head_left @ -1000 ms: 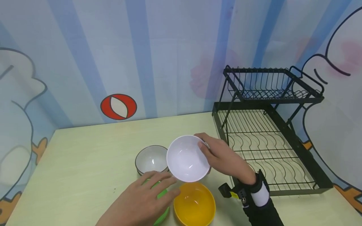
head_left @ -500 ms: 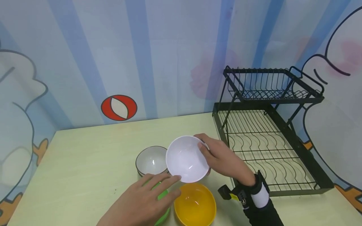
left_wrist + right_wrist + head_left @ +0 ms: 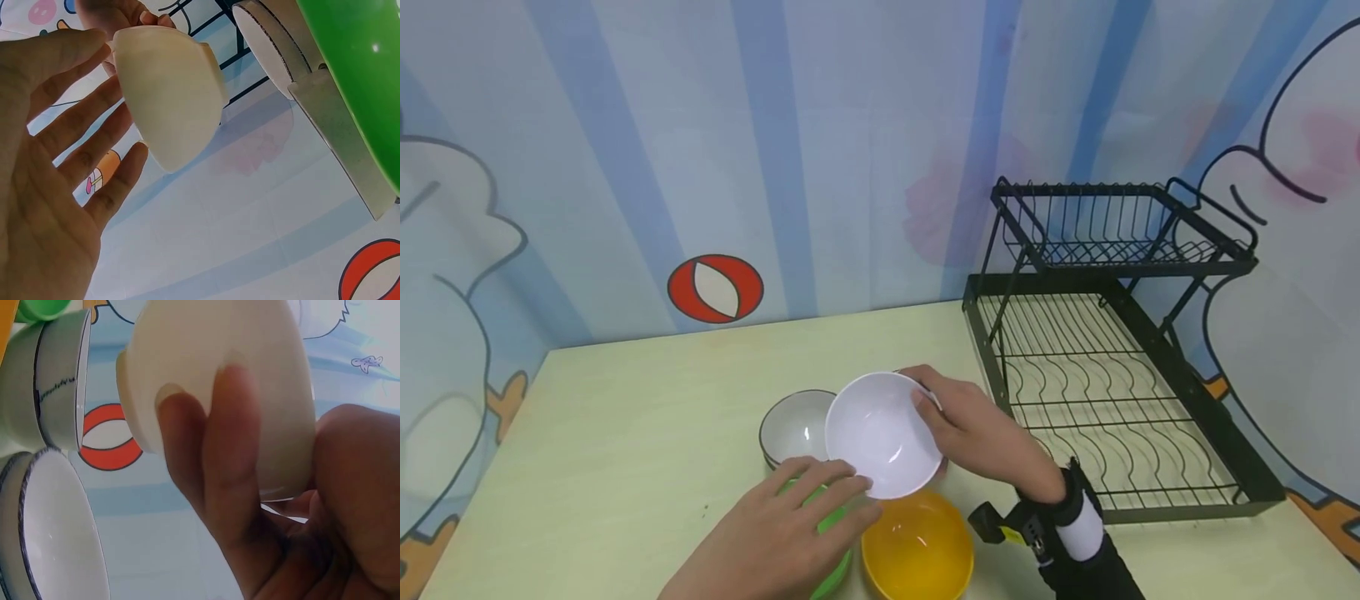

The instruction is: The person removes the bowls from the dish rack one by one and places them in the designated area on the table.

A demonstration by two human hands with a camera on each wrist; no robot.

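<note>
My right hand (image 3: 977, 429) grips a plain white bowl (image 3: 880, 433) by its right side, thumb over the rim and fingers spread on the outside, as the right wrist view shows. The bowl is tilted, its inside facing me, above the front of a yellow bowl (image 3: 917, 550). My left hand (image 3: 782, 529) is held with fingers extended at the bowl's lower left rim. In the left wrist view its fingertips reach the white bowl (image 3: 175, 94); whether they all touch cannot be told. Beneath the left hand, a green bowl (image 3: 835, 575) is mostly covered.
White bowls with dark rims (image 3: 797, 425) stand stacked behind the green bowl; more dark-rimmed bowls (image 3: 62, 531) show in the right wrist view. A black two-tier dish rack (image 3: 1197, 396) stands on the right of the pale table (image 3: 625, 450), against a patterned curtain (image 3: 865, 167).
My right hand has brought the white bowl slightly left and down, nearer the left fingers. The left hand has hardly moved.
</note>
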